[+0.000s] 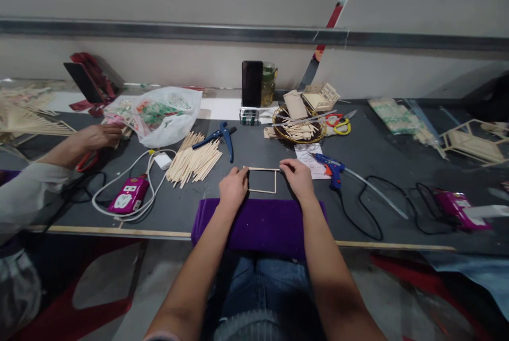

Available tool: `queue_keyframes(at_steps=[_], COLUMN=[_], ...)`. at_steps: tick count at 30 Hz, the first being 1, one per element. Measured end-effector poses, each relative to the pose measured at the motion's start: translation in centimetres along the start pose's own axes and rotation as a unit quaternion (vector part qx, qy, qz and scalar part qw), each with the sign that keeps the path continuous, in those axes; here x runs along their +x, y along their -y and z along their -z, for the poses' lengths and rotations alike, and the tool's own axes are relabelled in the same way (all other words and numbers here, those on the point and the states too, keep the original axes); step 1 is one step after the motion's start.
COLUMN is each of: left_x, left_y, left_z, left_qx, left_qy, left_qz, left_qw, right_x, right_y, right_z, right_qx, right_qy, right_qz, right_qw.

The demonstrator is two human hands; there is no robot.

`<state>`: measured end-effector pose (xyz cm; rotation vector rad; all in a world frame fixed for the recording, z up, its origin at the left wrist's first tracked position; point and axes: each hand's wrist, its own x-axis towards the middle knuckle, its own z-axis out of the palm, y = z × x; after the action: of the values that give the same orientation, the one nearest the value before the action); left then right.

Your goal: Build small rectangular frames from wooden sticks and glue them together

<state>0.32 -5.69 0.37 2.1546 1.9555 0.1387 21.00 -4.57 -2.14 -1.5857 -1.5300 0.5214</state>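
Observation:
A small rectangular frame of thin wooden sticks (275, 182) lies flat on the dark tabletop in front of me. My left hand (234, 188) is closed on its left side, and the fingers hide that end. At the upper right corner, the thumb and fingers of my right hand (298, 177) pinch the end of the top stick. A purple cloth (274, 224) lies under my wrists at the table edge. To the left is a pile of loose wooden sticks (193, 163), with a blue-handled cutter (226, 139) beside it. A blue glue gun (333, 168) rests right of my right hand.
Behind the frame stand a phone (252, 84) and a wicker basket (280, 131) holding sticks. Scissors (342, 127) lie beside it. A plastic bag (167, 113) and a magenta power strip (129, 195) with cables are left. Another person's hand (93, 142) works at far left.

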Motion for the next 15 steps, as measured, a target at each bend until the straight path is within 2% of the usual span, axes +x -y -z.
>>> queue_keyframes(at_steps=[3, 5, 11, 13, 15], left_x=[-0.02, 0.01, 0.23, 0.26, 0.29], left_y=[0.06, 0.14, 0.36, 0.36, 0.37], left_z=[-0.05, -0.13, -0.47, -0.61, -0.76], left_qx=[-0.005, -0.013, -0.049, -0.059, -0.067], left_qy=[-0.009, -0.014, -0.042, -0.050, -0.053], left_qz=[-0.002, -0.003, 0.007, 0.011, 0.015], left_qw=[1.000, 1.000, 0.998, 0.997, 0.996], right_x=[-0.47, -0.48, -0.19, -0.22, -0.32], right_y=[0.34, 0.48, 0.28, 0.40, 0.69], right_z=[-0.43, -0.56, -0.06, -0.10, -0.38], right_qx=[-0.069, -0.092, -0.041, -0.029, -0.006], right_qy=[0.060, 0.072, -0.018, -0.017, 0.009], right_qz=[0.004, 0.006, -0.016, -0.049, -0.097], right_qw=[0.996, 0.993, 0.999, 0.998, 0.995])
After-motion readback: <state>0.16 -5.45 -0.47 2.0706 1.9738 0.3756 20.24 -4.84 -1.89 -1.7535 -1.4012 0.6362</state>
